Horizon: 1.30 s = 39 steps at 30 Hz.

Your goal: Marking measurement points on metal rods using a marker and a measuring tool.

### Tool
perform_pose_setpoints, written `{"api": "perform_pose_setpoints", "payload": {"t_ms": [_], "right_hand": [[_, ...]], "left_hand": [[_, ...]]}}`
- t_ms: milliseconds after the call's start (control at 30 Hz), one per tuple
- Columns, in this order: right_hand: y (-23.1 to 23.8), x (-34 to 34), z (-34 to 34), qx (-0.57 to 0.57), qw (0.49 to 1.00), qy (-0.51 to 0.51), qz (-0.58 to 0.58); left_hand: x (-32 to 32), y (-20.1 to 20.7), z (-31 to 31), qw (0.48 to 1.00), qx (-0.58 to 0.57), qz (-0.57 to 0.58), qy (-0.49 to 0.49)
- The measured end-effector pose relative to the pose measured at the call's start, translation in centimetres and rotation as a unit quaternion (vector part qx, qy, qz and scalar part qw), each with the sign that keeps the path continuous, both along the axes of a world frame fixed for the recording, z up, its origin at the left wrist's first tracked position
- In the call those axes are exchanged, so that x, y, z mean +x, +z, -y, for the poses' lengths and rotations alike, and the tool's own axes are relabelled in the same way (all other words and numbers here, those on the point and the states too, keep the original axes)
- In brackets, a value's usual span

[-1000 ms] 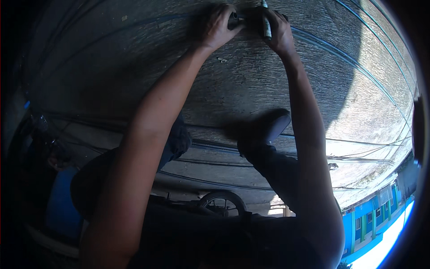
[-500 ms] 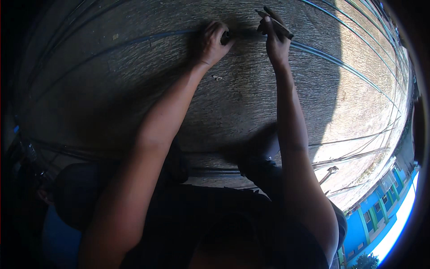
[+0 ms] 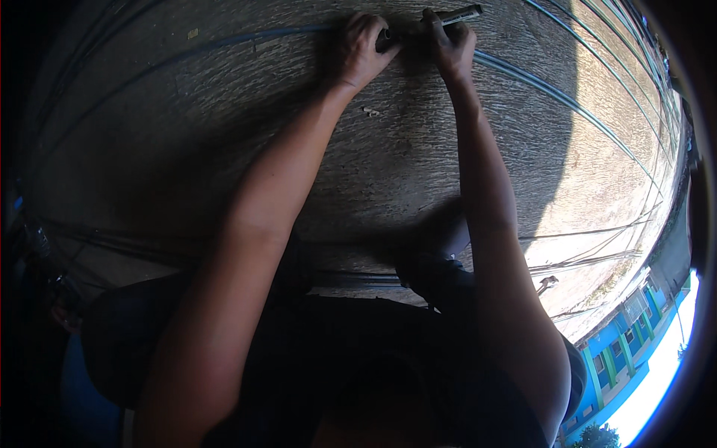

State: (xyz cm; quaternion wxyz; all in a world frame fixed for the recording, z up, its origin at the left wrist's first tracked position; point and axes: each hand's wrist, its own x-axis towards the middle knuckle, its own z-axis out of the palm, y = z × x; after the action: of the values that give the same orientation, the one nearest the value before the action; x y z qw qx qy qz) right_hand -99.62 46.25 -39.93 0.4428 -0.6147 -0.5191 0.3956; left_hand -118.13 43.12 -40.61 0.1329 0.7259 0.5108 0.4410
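- The left hand (image 3: 364, 51) is over the far part of the ground (image 3: 418, 153), fingers curled, with a gap by the thumb where the round end of a dark tube (image 3: 385, 34) shows; it seems to grip this, though its length is hidden.
- The right hand (image 3: 452, 52) is just right of it, thumb and fingers closed on a marker (image 3: 463, 14); the dark end tilts up toward the ground's far right.
- The tube and marker are near each other, apart, toward the ground's far edge in view.
- A blue-grey cable (image 3: 224, 48) curves from the ground's left side to the left hand; contact is unclear.
- Paired pipes (image 3: 553, 82) run from beside the right hand toward the ground's sunlit right edge.
- Small scraps (image 3: 371, 112) lie nearer the person, below the hands.
- Beyond the ground's near right corner stands a blue building (image 3: 620, 355).
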Motion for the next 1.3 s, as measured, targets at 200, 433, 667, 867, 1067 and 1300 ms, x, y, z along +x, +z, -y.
{"api": "perform_pose_setpoints", "payload": {"t_ms": [200, 433, 667, 867, 1067, 1300], "right_hand": [[0.2, 0.0, 0.0, 0.036, 0.995, 0.07, 0.061], [0.0, -0.6, 0.4, -0.032, 0.998, 0.04, -0.031], [0.8, -1.5, 0.3, -0.022, 0.999, 0.024, -0.041], [-0.2, -0.6, 0.1, -0.027, 0.999, 0.021, 0.012], [-0.1, -0.6, 0.3, -0.028, 0.998, 0.047, -0.028], [0.5, -1.2, 0.4, -0.003, 0.999, 0.025, -0.042]], "left_hand": [[-0.1, 0.0, 0.1, 1.0, -0.005, -0.01, 0.003], [-0.1, -0.6, 0.0, 1.0, 0.006, -0.021, 0.008], [-0.1, -1.9, 0.0, 1.0, -0.027, 0.003, -0.01], [0.3, -1.6, 0.0, 0.999, -0.028, 0.022, -0.01], [0.3, -1.7, 0.0, 1.0, -0.025, 0.019, -0.001], [0.3, -2.0, -0.1, 0.999, -0.034, 0.021, 0.0]]}}
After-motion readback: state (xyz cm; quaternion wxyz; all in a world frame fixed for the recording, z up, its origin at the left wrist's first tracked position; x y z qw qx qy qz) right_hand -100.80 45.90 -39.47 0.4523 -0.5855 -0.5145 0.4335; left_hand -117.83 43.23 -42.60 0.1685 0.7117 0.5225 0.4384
